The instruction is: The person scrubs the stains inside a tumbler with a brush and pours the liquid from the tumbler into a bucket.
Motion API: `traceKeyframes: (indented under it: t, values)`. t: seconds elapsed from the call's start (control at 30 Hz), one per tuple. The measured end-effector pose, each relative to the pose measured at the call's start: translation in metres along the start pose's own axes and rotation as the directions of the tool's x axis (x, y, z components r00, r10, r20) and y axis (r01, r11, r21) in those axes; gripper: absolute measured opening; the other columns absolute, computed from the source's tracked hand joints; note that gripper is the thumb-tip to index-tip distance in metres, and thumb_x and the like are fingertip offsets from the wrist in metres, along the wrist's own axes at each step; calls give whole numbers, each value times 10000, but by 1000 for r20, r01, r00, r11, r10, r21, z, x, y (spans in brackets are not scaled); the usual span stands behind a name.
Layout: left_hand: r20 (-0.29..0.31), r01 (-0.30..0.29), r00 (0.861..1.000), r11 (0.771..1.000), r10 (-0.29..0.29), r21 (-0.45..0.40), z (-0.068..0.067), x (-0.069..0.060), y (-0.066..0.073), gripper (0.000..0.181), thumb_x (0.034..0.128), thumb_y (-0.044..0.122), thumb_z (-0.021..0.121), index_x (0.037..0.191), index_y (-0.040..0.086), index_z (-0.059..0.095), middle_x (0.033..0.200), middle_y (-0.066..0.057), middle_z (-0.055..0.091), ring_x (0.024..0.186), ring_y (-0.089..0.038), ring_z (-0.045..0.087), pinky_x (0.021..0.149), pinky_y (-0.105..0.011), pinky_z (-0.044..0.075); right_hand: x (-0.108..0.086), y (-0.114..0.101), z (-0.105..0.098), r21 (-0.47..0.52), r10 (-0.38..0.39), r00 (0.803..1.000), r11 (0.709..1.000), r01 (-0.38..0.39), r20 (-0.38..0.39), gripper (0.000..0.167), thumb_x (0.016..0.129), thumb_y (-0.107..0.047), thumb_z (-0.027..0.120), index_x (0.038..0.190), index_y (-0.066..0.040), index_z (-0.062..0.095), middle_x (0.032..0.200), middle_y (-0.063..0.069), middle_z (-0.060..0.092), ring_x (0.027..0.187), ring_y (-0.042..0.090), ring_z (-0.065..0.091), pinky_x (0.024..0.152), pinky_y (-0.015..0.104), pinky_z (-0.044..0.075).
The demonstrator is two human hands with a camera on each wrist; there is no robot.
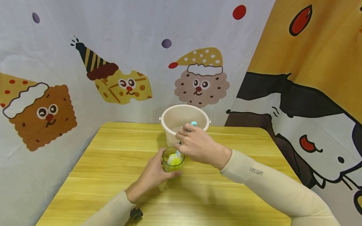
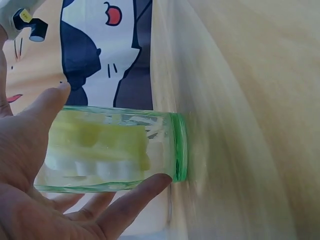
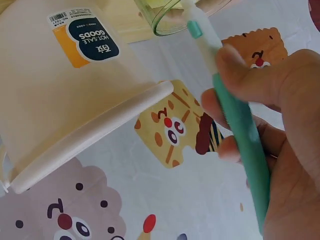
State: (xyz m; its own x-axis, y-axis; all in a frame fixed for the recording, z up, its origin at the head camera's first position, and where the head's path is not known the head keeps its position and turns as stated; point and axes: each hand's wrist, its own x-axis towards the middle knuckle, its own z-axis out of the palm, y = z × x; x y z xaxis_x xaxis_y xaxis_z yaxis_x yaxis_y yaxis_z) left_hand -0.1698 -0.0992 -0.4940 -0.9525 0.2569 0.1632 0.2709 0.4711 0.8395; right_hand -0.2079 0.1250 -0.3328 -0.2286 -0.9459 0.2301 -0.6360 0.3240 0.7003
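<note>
My left hand (image 1: pixel 152 172) holds a clear, green-tinted glass (image 2: pixel 180 147) upright at its base on the table, thumb and fingers spread around its sides. Inside the glass is the yellow and white sponge head (image 1: pixel 174 159) of a cup brush. My right hand (image 1: pixel 198 145) grips the brush's teal handle (image 3: pixel 240 122) from above, the thumb lying along it. The white neck (image 3: pixel 205 47) of the brush runs down through the glass's mouth. In the left wrist view the sponge fills much of the glass, stopping short of its thick green bottom.
A cream bucket (image 1: pixel 169 138) with a sticker (image 3: pixel 92 37) on its side stands just behind the glass, near the table's back edge. The wooden table (image 1: pixel 113 150) backs onto a cartoon-printed cloth (image 1: pixel 141 31). A small black device (image 1: pixel 136 213) sits at my left wrist.
</note>
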Motion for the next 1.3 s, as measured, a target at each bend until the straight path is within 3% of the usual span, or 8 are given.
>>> traceKeyframes:
  t: [0.2,0.47,0.7,0.87,1.07,1.3]
  values:
    - [-4,11,1000,1000,-11,16,-2,1,2,1072,866,483,1056,1712,170,477,1556,-105,720,1352,-306,744,1068,-524,680,1,1,-2,8,-3,1000,1000,3,-18,81,958,-288,905,963,-277,825,948,-47,791,1043,200,692,1007,363,480]
    - [24,-34,999,999,34,-5,-7,3,1,960,883,453,1051,1647,158,549,1504,-39,770,1355,-274,762,1122,-548,675,5,4,-6,4,-22,998,1000,22,-51,110,930,-268,925,959,-274,818,968,-43,803,1063,203,699,1038,364,496]
    - [32,-58,998,998,57,27,-8,4,1,959,874,417,1063,1638,157,545,1501,-65,769,1342,-296,773,1111,-552,685,8,2,-9,-24,-48,994,999,46,-95,258,899,-344,970,1067,-296,780,1029,-37,842,1048,202,715,1055,368,499]
    - [35,-57,998,998,56,27,-8,5,2,940,875,420,1063,1623,175,550,1473,-40,777,1328,-261,776,1098,-529,688,12,3,-8,-36,-67,992,997,63,-103,177,923,-328,937,1006,-306,782,991,-43,811,1013,195,670,1038,360,470]
    - [24,-54,998,997,53,46,-6,5,1,950,865,419,1070,1623,169,554,1466,-36,779,1318,-246,772,1077,-497,685,20,6,-8,-65,-98,992,994,93,-83,104,993,-300,868,953,-300,772,959,-50,779,978,177,641,1016,334,451]
    - [14,-47,999,997,46,57,-6,4,2,963,854,414,1077,1627,166,560,1475,-53,781,1324,-263,776,1084,-496,690,28,7,-7,-115,-136,991,984,133,-16,41,1015,-350,839,994,-325,814,1015,-69,809,1022,163,657,1038,333,432]
